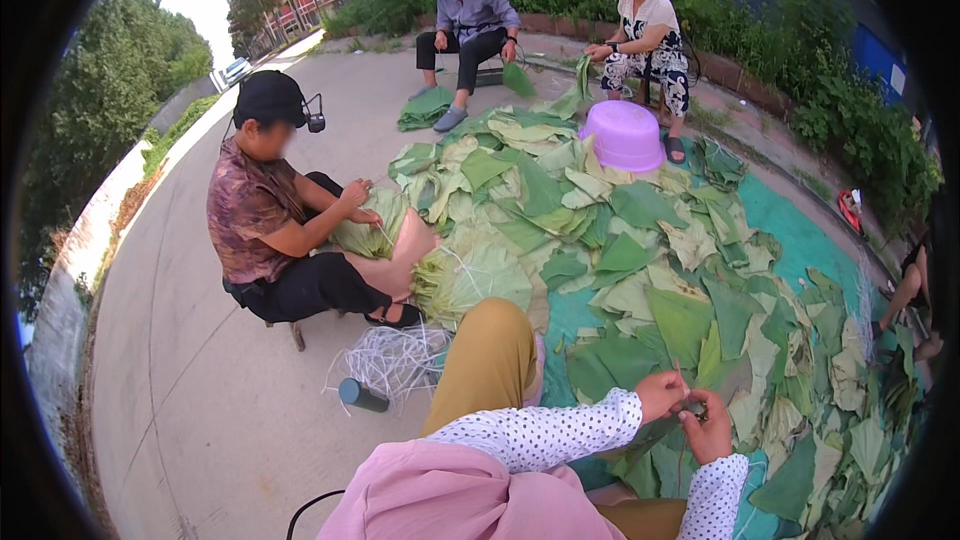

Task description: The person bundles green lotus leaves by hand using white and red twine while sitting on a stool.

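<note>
My left hand point(660, 396) and my right hand point(709, 430) meet over the large green leaves point(682, 324) spread in front of me. Both have their fingers pinched together, nearly touching. A thin reddish strand or stem shows just above and below the fingertips; what exactly they grip is too small to make out. Darker leaves hang or lie right beneath my hands, partly covered by them. The leaves overlap in a broad heap, some deep green, others pale and wilted.
Beneath the leaves runs a green sheet point(790, 215). A purple tub point(622, 137) stands upside down on the heap. White plastic strips point(390, 360) and a dark cup point(362, 395) lie left of my knee. Three people sit around handling leaves; another's limbs show far right.
</note>
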Available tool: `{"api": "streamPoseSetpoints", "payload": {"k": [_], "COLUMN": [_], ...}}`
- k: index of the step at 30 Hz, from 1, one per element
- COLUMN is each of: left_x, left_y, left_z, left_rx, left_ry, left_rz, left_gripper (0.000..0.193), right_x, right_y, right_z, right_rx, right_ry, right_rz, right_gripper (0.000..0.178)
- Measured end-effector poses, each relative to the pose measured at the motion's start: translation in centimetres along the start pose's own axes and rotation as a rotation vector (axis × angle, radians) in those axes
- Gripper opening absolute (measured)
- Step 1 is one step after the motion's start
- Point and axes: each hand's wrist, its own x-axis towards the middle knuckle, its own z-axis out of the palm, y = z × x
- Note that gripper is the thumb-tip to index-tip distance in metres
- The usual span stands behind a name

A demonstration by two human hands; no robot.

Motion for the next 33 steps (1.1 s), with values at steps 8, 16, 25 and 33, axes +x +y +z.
{"api": "streamPoseSetpoints", "payload": {"k": [8,16,25,33], "left_x": [-0.1,0.3,2.4,7.9], "left_y": [3.5,3.5,-2.3,-17.0], "left_z": [0.0,1.4,-3.0,-12.2], "left_rx": [-0.215,-0.284,-0.181,0.927], "left_ry": [0.072,-0.033,-0.047,0.086], "left_rz": [0.032,0.021,-0.088,-0.28], "left_gripper": [0.011,0.011,0.022,0.025], "right_x": [-4.5,-5.0,-0.5,2.1], "right_y": [2.2,6.4,1.3,-2.1], "right_z": [-1.8,-1.5,-1.0,-1.9], "right_rx": [-0.638,-0.53,0.082,-0.264], "right_ry": [-0.205,-0.148,0.102,0.153], "right_rz": [0.366,0.431,0.473,0.256], "right_gripper": [0.036,0.045,0.01,0.008]}}
